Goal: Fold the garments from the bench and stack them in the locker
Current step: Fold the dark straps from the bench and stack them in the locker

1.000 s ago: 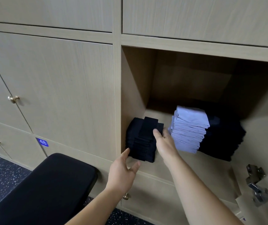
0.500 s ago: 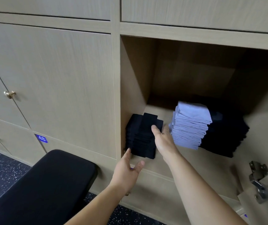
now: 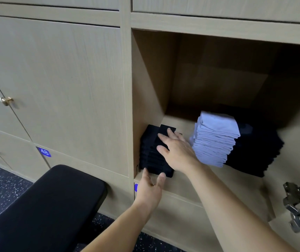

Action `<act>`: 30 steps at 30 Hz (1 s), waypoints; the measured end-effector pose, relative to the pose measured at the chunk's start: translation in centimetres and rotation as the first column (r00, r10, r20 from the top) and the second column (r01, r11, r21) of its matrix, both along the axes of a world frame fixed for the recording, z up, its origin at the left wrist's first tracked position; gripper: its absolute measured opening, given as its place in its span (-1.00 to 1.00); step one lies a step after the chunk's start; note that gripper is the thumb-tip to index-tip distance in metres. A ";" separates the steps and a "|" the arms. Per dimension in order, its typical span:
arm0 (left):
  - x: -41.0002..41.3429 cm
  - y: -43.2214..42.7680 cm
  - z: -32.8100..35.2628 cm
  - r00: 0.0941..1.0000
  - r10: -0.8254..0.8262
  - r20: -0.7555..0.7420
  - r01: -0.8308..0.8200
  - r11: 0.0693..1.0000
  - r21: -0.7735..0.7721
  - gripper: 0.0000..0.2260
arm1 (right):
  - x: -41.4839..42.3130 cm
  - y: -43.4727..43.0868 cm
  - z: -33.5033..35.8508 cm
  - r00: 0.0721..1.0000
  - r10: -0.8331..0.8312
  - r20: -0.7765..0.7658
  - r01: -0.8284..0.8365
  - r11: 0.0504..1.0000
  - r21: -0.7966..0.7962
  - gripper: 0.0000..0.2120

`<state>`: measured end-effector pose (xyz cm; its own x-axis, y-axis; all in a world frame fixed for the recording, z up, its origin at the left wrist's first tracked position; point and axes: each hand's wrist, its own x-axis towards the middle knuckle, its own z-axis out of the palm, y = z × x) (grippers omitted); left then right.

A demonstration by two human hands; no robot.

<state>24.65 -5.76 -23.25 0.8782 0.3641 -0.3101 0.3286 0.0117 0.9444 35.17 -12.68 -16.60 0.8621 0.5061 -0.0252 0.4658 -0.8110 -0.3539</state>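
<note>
A stack of folded black garments (image 3: 150,151) stands at the left front of the open locker (image 3: 178,182). My right hand (image 3: 177,150) lies flat on top of that stack, fingers spread. My left hand (image 3: 151,190) touches the stack's lower front edge with its fingertips, fingers apart. A pile of folded light blue garments (image 3: 216,139) sits in the middle of the locker shelf. A larger dark pile (image 3: 254,151) lies to its right, partly in shadow.
The black padded bench (image 3: 42,211) stands at lower left, bare of garments. Closed locker doors (image 3: 63,88) with brass knobs fill the left. The open door's metal hinge (image 3: 296,208) shows at lower right. Dark speckled floor lies below.
My right hand has slid from the stack's right side onto its top. My left hand has risen to touch the stack's lower front. The view has shifted closer.
</note>
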 end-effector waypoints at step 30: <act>5.5 -0.7 0.3 0.950 0.266 -0.163 -0.306 0.895 -0.325 -0.40 | 8.2 1.9 -0.6 0.956 -0.020 -0.293 0.096 0.965 0.245 -0.46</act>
